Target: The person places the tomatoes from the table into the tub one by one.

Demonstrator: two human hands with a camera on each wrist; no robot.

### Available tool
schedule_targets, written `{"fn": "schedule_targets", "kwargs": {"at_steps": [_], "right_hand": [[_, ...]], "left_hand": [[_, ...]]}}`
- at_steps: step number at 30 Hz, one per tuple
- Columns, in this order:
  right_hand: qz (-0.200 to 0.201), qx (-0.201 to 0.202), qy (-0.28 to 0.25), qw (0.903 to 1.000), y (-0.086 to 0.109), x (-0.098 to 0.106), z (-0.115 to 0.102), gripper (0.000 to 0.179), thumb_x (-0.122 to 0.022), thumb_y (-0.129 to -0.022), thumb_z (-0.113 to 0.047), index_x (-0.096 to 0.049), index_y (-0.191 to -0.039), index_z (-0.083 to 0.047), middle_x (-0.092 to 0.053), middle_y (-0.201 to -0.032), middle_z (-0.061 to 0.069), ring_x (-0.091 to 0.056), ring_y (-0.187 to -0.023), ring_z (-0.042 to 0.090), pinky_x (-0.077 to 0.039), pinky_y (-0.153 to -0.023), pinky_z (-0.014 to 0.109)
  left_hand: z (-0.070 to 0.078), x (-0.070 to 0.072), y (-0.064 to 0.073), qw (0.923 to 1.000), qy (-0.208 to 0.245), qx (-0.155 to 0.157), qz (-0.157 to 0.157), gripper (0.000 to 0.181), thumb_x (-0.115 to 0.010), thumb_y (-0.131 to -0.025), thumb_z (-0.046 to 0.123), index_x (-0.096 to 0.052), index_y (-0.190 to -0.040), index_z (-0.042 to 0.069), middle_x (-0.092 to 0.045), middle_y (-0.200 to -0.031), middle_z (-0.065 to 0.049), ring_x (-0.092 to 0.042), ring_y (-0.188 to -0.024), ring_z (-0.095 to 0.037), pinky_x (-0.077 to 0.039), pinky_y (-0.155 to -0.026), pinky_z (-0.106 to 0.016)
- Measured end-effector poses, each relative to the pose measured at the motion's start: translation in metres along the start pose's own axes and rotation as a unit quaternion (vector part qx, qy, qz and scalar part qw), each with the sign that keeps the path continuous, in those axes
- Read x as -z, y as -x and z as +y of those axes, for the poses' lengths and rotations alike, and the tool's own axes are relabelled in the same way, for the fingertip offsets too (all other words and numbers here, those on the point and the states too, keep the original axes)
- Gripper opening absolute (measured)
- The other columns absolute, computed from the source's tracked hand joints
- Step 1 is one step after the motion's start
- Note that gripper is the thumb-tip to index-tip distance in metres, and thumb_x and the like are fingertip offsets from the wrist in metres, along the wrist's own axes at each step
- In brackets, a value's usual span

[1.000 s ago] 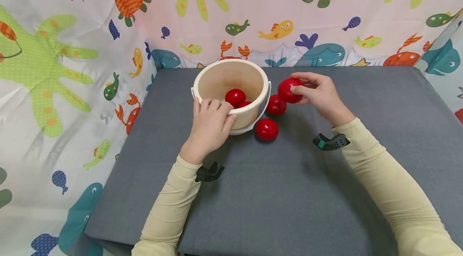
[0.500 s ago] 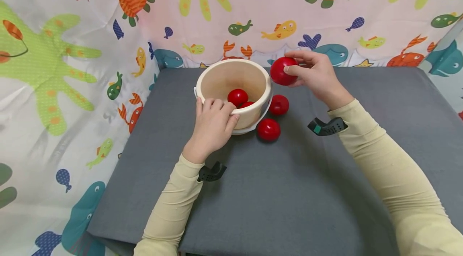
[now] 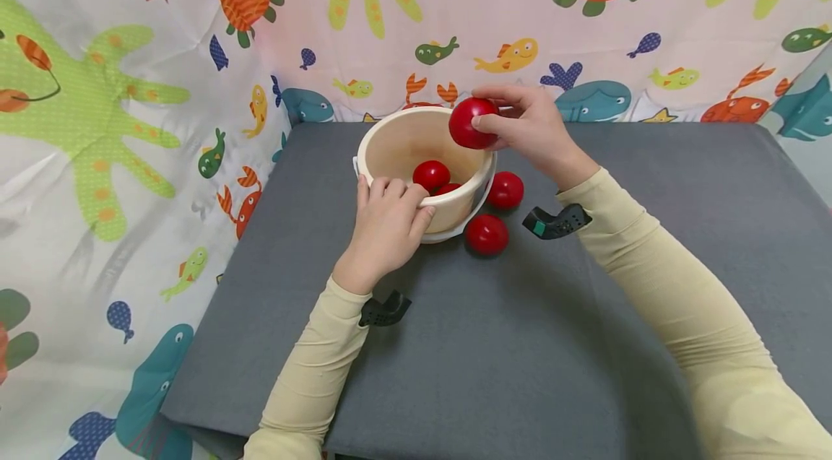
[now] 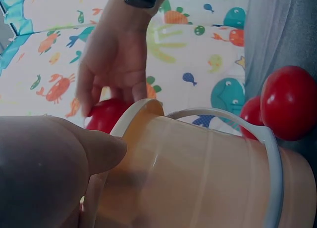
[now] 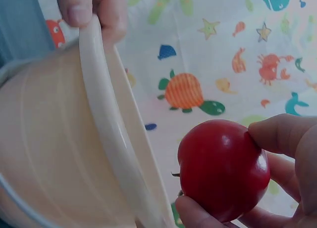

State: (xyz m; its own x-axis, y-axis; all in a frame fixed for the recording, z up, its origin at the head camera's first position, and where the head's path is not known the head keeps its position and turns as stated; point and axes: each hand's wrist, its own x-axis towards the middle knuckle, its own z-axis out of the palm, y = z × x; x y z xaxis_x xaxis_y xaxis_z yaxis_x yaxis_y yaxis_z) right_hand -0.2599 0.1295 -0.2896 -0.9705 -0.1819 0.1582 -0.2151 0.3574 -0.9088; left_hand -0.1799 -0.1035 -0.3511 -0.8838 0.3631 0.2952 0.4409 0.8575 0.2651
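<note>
My left hand (image 3: 385, 232) grips the near rim of a cream bucket (image 3: 455, 211), thumb outside and fingers over the edge. My right hand (image 3: 534, 129) holds a red tomato (image 3: 469, 125) over the bucket's right rim, between thumb and fingers. A small stem shows on this tomato (image 5: 223, 171) in the right wrist view. Inside the bucket lie a tomato (image 3: 431, 176) and part of another tomato (image 3: 448, 188). On the table, right beside the bucket, are a rear tomato (image 3: 505, 191) and a front tomato (image 3: 487, 235).
The bucket's white handle (image 3: 477, 211) hangs down along its right side. A grey cloth covers the table (image 3: 468, 359). Behind and to the left hangs a curtain (image 3: 390, 5) printed with sea animals, close to the table's edges.
My right hand has lifted the tomato and carried it left, from above the table to over the bucket's rim. The left hand keeps its grip on the bucket.
</note>
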Motion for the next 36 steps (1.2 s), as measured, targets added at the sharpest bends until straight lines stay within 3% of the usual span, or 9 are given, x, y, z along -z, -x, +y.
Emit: {"fn": "schedule_targets", "kwargs": {"at_steps": [7,13,19,29,36], "right_hand": [[-0.044,0.022,0.014,0.9987,-0.013,-0.028,-0.005,0.048,-0.071,-0.092,-0.016,-0.062,-0.139,-0.011,-0.060,-0.139,0.012,-0.063,-0.118,0.030,-0.062,-0.074,0.027],[-0.072,0.001,0.038,0.9967,-0.018,-0.045,-0.001,0.048,-0.071,-0.092,-0.017,-0.063,-0.138,-0.013,-0.061,-0.137,0.012,-0.063,-0.115,0.031,-0.063,-0.079,0.036],[-0.086,-0.009,0.094,0.9918,-0.019,-0.056,0.000,0.049,-0.071,-0.091,-0.019,-0.063,-0.139,-0.014,-0.062,-0.138,0.011,-0.063,-0.116,0.031,-0.061,-0.090,0.047],[-0.109,-0.009,0.192,0.9753,-0.024,-0.064,-0.003,0.050,-0.073,-0.088,-0.018,-0.063,-0.137,-0.012,-0.063,-0.133,0.012,-0.056,-0.118,0.030,-0.061,-0.087,0.045],[-0.111,-0.023,0.214,0.9702,-0.023,-0.068,-0.005,0.049,-0.073,-0.089,-0.017,-0.063,-0.137,-0.012,-0.064,-0.134,0.011,-0.055,-0.122,0.029,-0.062,-0.088,0.044]], "left_hand": [[0.000,0.001,0.000,1.0000,-0.001,0.001,-0.005,0.022,-0.061,-0.100,0.029,-0.066,-0.114,0.012,-0.064,-0.116,-0.014,-0.049,-0.126,-0.037,-0.015,-0.120,-0.072],[0.000,-0.001,0.000,1.0000,-0.002,-0.002,-0.005,0.023,-0.062,-0.100,0.029,-0.066,-0.115,0.012,-0.065,-0.116,-0.014,-0.049,-0.125,-0.036,-0.016,-0.120,-0.072],[0.001,0.000,0.000,0.9999,-0.004,0.001,-0.010,0.023,-0.061,-0.100,0.029,-0.065,-0.115,0.012,-0.064,-0.115,-0.014,-0.049,-0.126,-0.037,-0.016,-0.120,-0.072],[0.000,0.001,0.000,0.9999,-0.010,-0.005,-0.003,0.021,-0.061,-0.101,0.028,-0.065,-0.113,0.011,-0.065,-0.114,-0.014,-0.049,-0.125,-0.037,-0.017,-0.119,-0.072],[0.000,0.000,0.000,1.0000,-0.005,-0.004,-0.004,0.022,-0.061,-0.100,0.029,-0.065,-0.113,0.012,-0.065,-0.114,-0.014,-0.048,-0.125,-0.037,-0.016,-0.119,-0.072]]}}
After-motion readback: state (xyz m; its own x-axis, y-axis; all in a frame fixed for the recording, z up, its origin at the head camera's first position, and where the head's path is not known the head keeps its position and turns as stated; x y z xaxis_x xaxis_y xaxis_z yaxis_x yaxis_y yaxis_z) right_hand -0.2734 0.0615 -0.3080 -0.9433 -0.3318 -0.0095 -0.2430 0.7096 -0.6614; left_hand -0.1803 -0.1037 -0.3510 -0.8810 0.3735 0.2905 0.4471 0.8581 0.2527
